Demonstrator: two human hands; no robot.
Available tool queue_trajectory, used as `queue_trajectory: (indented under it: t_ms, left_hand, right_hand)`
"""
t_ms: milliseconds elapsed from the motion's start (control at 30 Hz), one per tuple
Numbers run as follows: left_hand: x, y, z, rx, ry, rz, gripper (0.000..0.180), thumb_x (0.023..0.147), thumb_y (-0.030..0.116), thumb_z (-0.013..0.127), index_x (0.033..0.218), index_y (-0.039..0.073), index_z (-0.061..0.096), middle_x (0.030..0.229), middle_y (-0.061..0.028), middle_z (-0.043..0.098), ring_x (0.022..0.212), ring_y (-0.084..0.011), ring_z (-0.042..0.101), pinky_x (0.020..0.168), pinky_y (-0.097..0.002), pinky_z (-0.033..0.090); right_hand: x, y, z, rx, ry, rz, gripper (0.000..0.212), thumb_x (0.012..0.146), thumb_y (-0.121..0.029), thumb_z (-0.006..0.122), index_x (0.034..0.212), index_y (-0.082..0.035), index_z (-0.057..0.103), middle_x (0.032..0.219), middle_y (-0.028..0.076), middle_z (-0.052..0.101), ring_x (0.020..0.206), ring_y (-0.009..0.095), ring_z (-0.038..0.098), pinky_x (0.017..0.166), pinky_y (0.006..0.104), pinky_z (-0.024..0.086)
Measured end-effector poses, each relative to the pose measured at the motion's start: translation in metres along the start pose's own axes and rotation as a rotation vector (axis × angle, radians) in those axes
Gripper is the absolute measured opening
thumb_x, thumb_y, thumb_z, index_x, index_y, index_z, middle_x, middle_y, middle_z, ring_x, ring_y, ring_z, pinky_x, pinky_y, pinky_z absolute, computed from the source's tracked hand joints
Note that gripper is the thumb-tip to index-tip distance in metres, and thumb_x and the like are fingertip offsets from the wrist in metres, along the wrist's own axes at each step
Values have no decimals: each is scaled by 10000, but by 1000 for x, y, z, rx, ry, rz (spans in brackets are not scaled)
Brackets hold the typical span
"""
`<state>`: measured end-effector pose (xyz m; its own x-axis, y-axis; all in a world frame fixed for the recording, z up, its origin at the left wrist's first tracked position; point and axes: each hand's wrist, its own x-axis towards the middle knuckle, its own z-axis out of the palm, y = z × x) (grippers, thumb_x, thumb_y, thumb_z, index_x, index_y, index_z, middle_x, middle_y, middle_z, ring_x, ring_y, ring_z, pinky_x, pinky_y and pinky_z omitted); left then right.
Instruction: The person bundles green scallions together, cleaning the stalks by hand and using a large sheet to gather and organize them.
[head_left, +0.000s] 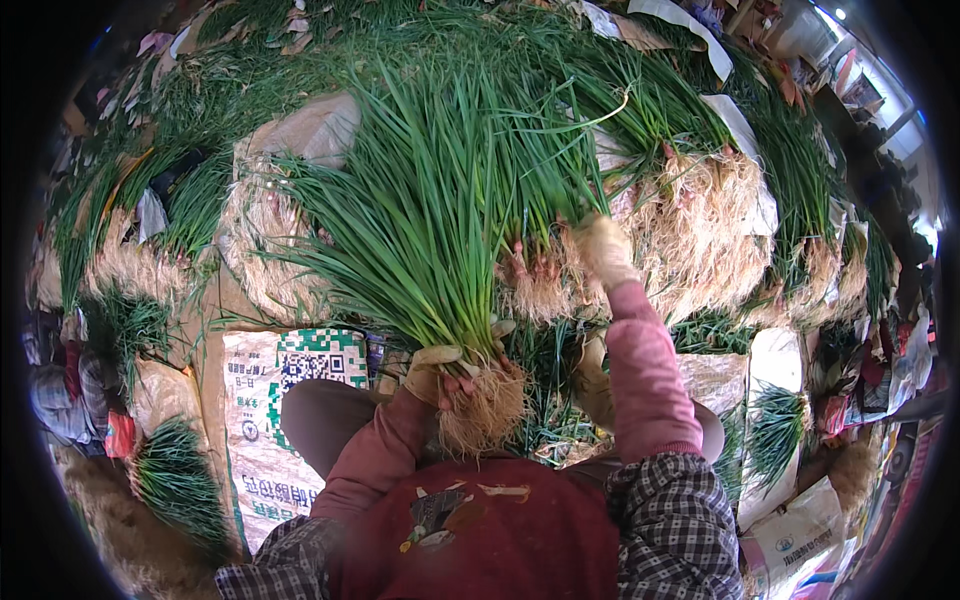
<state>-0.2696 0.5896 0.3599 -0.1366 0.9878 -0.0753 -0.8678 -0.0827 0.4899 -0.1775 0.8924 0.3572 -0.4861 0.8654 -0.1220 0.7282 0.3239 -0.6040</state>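
My left hand (436,368), in a pale work glove, is closed round a large bunch of spring onions (440,260) just above the roots. Their long green leaves fan up and away, and the reddish bulbs and pale stringy roots (483,408) hang beside the glove. To the right, my gloved right hand (606,252) is over a smaller group of spring onions (540,265) lying with bulbs and roots toward me. Its fingertips are smeared by motion among the stalks, so their grip does not show.
Heaps of rooted spring onions (700,220) lie at the right and on the left (265,240). A printed white sack (265,430) is spread left of my knee. Tied-looking bundles rest at the near left (178,480) and near right (775,430). Loose green leaves cover the far ground.
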Motion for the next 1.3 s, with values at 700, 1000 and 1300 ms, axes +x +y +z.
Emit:
queue_trajectory:
  t_ms: [700,1000,1300]
  left_hand:
    - [-2,1,-21,114,-99,-8,774,675,302,565,1338,-37,352,1211,-170,525,1099,-348,521,909,-469,435]
    - [2,-1,-18,13,-88,30,733,687,265,568,1323,-42,375,1318,-234,441,1072,-327,540,928,-436,436]
    - [-6,-23,-65,168,192,-130,776,683,363,571,1308,-47,363,1260,-241,448,922,-280,578,758,-408,485]
  right_hand:
    - [-35,40,-28,20,218,174,194,818,-122,593,990,-49,647,933,121,662,877,232,626,808,300,497]
    - [-91,5,-16,547,-71,65,161,834,-187,656,906,-43,666,704,61,635,560,113,541,517,266,463]
    - [-167,-20,38,666,-59,-110,117,880,-148,586,834,-72,662,632,5,567,485,72,465,427,211,368]
